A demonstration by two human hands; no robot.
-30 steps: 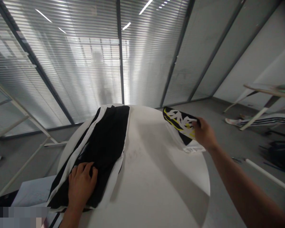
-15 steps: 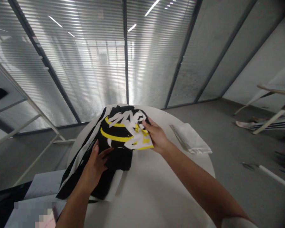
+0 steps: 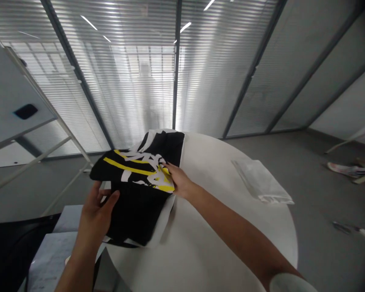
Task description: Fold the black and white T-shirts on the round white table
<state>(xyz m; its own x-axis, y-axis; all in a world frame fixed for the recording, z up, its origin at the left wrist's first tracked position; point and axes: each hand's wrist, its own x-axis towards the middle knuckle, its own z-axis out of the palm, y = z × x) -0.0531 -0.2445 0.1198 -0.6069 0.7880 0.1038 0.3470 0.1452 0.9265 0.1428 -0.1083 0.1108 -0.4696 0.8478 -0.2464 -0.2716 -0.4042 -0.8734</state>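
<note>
A black garment (image 3: 140,207) with a yellow and white print on its upper fold lies over the left part of a round white table (image 3: 219,243). My right hand (image 3: 179,180) grips the right edge of the printed fold, thumb on top. My left hand (image 3: 99,207) is at the garment's left side, fingers apart and bent. Its fingertips touch the underside of the fold, which sticks out past the table edge, and its thumb rests against the black cloth below. White cloth shows along the garment's far and lower right edges.
A folded clear plastic bag (image 3: 263,182) lies on the table's right side. A whiteboard on a metal stand (image 3: 63,125) is at the left, and pale boxes (image 3: 53,255) stand low in front of it. Scissors (image 3: 342,227) lie on the floor at right. Glass panels with blinds close off the back.
The printed fold has swung to the left and spread flatter, moved by my right hand. My left hand has shifted left to the garment's outer edge. The view has turned slightly left.
</note>
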